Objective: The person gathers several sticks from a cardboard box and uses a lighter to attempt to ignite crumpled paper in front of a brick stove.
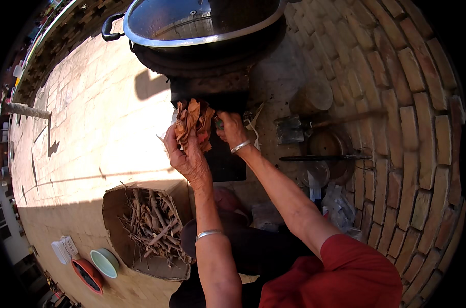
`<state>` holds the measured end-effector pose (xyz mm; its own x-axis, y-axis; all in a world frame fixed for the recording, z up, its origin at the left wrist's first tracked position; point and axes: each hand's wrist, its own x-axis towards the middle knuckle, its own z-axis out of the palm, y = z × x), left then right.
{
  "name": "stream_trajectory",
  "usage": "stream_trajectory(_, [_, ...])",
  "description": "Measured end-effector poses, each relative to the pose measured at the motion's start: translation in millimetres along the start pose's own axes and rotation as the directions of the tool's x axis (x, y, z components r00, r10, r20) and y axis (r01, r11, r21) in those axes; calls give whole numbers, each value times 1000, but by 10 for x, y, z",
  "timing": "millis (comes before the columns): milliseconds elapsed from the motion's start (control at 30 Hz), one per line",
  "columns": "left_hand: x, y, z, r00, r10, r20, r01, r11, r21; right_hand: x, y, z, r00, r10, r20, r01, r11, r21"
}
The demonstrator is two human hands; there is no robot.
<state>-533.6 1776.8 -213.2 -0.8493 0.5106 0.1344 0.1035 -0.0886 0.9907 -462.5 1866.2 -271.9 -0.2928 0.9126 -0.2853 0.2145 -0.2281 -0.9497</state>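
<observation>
My left hand [184, 156] grips a bunch of crumpled reddish-brown papery sheets [193, 122], held up before the dark mouth of a black metal stove [210, 88]. Close beside the bunch, my right hand [234, 131] is closed around a small green object [219, 124], mostly covered by the fingers, so its kind is hidden. A large wok with a steel-rimmed glass lid [202, 23] sits on top of the stove. Below the hands, a black plate [228, 163] extends from the stove toward me.
A cardboard box [179, 192] full of dry sticks [153, 220] stands to my left. Near it are a pale green basin [104, 263], a red basin [86, 277] and a white power strip [64, 250]. A shovel [290, 129] and plastic bags [340, 208] lie by the brick wall [420, 154] on the right.
</observation>
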Motion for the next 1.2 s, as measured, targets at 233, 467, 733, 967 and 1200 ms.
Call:
stream_trajectory(233, [-1, -15, 11, 1000, -4, 5, 4, 1000, -14, 7, 158, -24, 982, -191, 1, 188, 968, 165])
stream_trajectory(467, [-4, 0, -35, 1000, -3, -2, 3, 1000, -25, -126, -174, -27, 970, 209, 125, -243, 864, 441])
stream_trajectory(733, [-8, 13, -7, 1000, -15, 5, 15, 1000, -23, -98, -76, -62, 974, 198, 107, -225, 855, 468])
stream_trajectory(967, [-10, 18, -20, 1000, -25, -7, 25, 1000, -10, -74, 3, -33, 996, 82, 35, -89, 924, 371])
stream_trajectory(1200, [-26, 58, -12, 999, -48, -7, 47, 997, -54, -143, -218, -46, 971, 225, 77, -237, 899, 369])
